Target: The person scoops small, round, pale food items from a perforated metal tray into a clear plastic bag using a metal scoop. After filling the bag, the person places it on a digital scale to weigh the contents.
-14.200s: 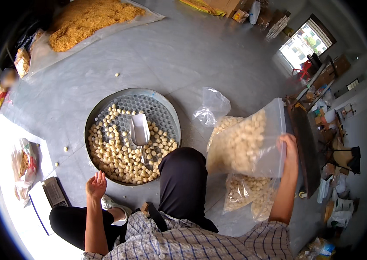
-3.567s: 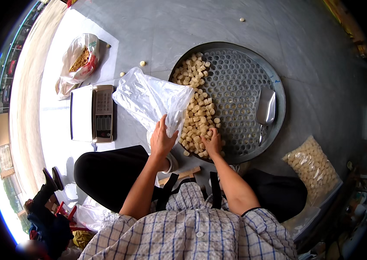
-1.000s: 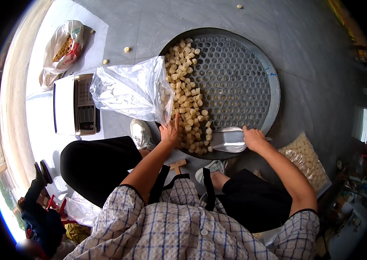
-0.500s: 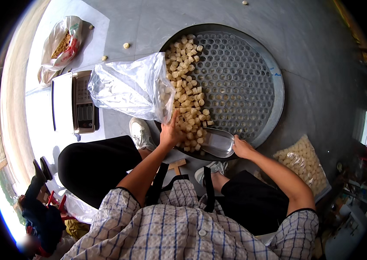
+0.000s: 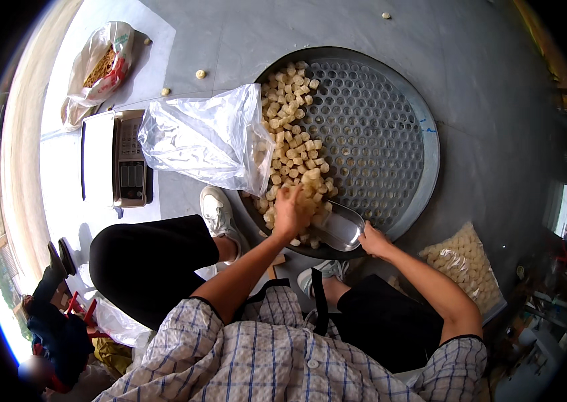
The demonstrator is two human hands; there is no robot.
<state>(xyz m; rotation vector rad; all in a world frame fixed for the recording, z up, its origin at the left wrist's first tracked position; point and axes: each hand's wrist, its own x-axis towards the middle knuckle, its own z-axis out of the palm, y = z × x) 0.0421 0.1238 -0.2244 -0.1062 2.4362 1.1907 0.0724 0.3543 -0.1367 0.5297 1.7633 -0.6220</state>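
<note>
- Head view: round perforated metal tray (image 5: pixel 404 87) on the grey floor, a heap of pale snack pieces (image 5: pixel 290 151) along its left side.
- Left hand (image 5: pixel 290 213) spread loose on the pieces at the tray's near edge, gripping nothing.
- Right hand (image 5: pixel 372 240) clenched on the handle of a metal scoop (image 5: pixel 337 229), just inside the tray's near rim.
- Clear plastic bag (image 5: pixel 206 137) lying over the tray's left rim, mouth toward the pieces.
- Weighing scale (image 5: pixel 115 159) left of the tray; filled bag (image 5: pixel 465 262) to its lower right.

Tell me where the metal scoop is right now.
In the head view the metal scoop lies at the near rim of the round perforated tray, held by the right hand, just right of the left hand on the pale pieces.
</note>
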